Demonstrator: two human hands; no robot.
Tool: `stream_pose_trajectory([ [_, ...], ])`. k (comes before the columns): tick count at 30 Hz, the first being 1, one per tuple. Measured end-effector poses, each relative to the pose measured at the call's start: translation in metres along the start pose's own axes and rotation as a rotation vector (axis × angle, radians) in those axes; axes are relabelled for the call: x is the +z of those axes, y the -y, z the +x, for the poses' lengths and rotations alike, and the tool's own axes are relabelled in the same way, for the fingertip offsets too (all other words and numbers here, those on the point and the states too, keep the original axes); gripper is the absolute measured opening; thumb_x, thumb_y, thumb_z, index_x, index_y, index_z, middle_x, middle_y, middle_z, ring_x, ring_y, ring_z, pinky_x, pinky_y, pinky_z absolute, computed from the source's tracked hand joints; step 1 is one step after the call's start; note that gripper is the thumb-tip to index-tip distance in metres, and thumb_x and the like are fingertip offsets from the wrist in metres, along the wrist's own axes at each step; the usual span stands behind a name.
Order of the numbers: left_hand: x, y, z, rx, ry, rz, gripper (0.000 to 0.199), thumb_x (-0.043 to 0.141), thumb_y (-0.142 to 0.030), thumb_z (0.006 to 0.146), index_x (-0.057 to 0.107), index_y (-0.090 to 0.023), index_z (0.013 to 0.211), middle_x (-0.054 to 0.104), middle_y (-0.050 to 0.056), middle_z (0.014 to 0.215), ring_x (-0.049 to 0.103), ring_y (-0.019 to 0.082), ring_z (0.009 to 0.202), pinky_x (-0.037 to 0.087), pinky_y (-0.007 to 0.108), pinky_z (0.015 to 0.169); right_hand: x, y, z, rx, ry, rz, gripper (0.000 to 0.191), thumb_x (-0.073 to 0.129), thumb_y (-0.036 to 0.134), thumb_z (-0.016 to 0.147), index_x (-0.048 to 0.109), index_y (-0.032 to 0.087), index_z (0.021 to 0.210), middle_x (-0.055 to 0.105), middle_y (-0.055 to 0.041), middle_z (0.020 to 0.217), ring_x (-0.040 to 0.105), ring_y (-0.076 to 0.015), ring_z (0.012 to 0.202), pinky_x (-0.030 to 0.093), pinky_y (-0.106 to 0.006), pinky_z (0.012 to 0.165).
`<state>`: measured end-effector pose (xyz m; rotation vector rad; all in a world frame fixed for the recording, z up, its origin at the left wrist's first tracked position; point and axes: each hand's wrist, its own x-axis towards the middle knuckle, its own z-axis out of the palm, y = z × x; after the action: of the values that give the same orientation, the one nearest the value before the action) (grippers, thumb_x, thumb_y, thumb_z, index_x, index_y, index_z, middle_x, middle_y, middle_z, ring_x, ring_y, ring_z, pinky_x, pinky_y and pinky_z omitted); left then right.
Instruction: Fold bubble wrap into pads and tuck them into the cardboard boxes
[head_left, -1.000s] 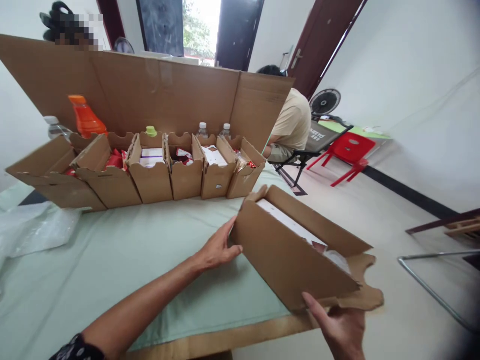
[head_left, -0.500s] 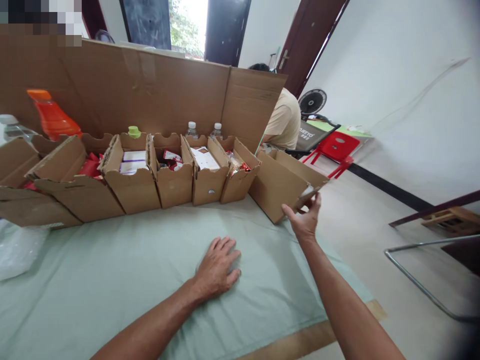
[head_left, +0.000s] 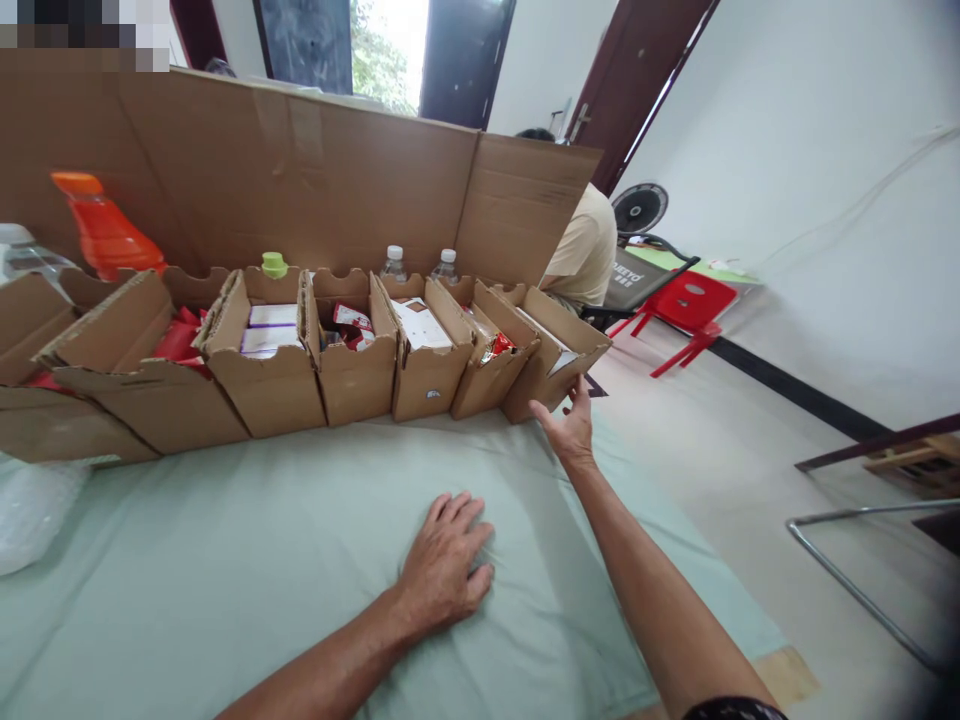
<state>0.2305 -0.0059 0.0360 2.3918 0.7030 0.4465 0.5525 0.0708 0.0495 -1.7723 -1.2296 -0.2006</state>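
Note:
My right hand (head_left: 568,425) is at the front of the rightmost cardboard box (head_left: 536,375), its thumb and fingers spread against the lower front panel. White contents show inside that box, which stands beside another cardboard box (head_left: 487,380) holding shiny red and gold wrapped items (head_left: 499,347). My left hand (head_left: 448,560) lies palm down on the pale green cloth (head_left: 300,580), fingers apart and holding nothing.
More open boxes run leftward, with red packets (head_left: 180,335), white-and-purple cartons (head_left: 271,330) and a white carton (head_left: 422,325). Bottles, including an orange bottle (head_left: 109,230), stand behind, before a cardboard screen (head_left: 360,180). Beyond are a seated person (head_left: 589,250) and a red chair (head_left: 686,305).
The rightmost box has moved left and away from me, up against the row, and sits straighter. My right hand moved with it. The left hand stays on the cloth; the view shifted slightly.

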Motion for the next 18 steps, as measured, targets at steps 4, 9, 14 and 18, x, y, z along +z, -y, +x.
stream_pose_trajectory([
  [4,0.001,0.001,0.001,0.001,-0.006,-0.012,0.040,0.066,-0.030,0.087,0.069,-0.021,0.125,0.053,0.014,0.157,0.041,0.033,0.151,0.024,0.058,0.130,-0.020,0.014,-0.021,0.006,0.007,-0.040,0.082,0.068,0.057,0.077,0.050,0.016,0.146,0.059,-0.0208,0.143,0.057,-0.0376,0.130,0.049,-0.060,0.104],
  [9,0.001,0.002,0.001,0.014,-0.014,-0.013,0.041,0.065,-0.030,0.087,0.069,-0.021,0.127,0.054,0.014,0.155,0.041,0.033,0.151,0.023,0.058,0.130,-0.028,0.094,-0.017,-0.199,0.089,-0.050,0.062,0.056,0.037,0.091,0.048,0.019,0.150,0.074,-0.0089,0.109,0.070,-0.0214,0.078,0.059,-0.041,0.086],
  [14,0.004,0.005,0.001,0.006,-0.053,-0.062,0.041,0.065,-0.024,0.081,0.071,-0.019,0.122,0.058,0.015,0.151,0.045,0.035,0.148,0.027,0.059,0.129,-0.019,0.159,0.032,-0.200,0.345,-0.428,0.049,0.057,0.028,0.090,0.062,0.023,0.139,0.078,-0.0054,0.092,0.072,-0.0253,0.082,0.053,-0.035,0.077],
  [18,0.009,0.011,0.004,-0.109,-0.300,-0.219,0.057,0.060,-0.017,0.077,0.064,-0.017,0.134,0.058,0.018,0.149,0.049,0.034,0.143,0.036,0.056,0.125,-0.024,0.174,0.043,-0.195,0.388,-0.526,0.023,0.058,0.031,0.092,0.076,0.024,0.105,0.079,-0.0082,0.089,0.073,-0.0297,0.086,0.049,-0.035,0.074],
])
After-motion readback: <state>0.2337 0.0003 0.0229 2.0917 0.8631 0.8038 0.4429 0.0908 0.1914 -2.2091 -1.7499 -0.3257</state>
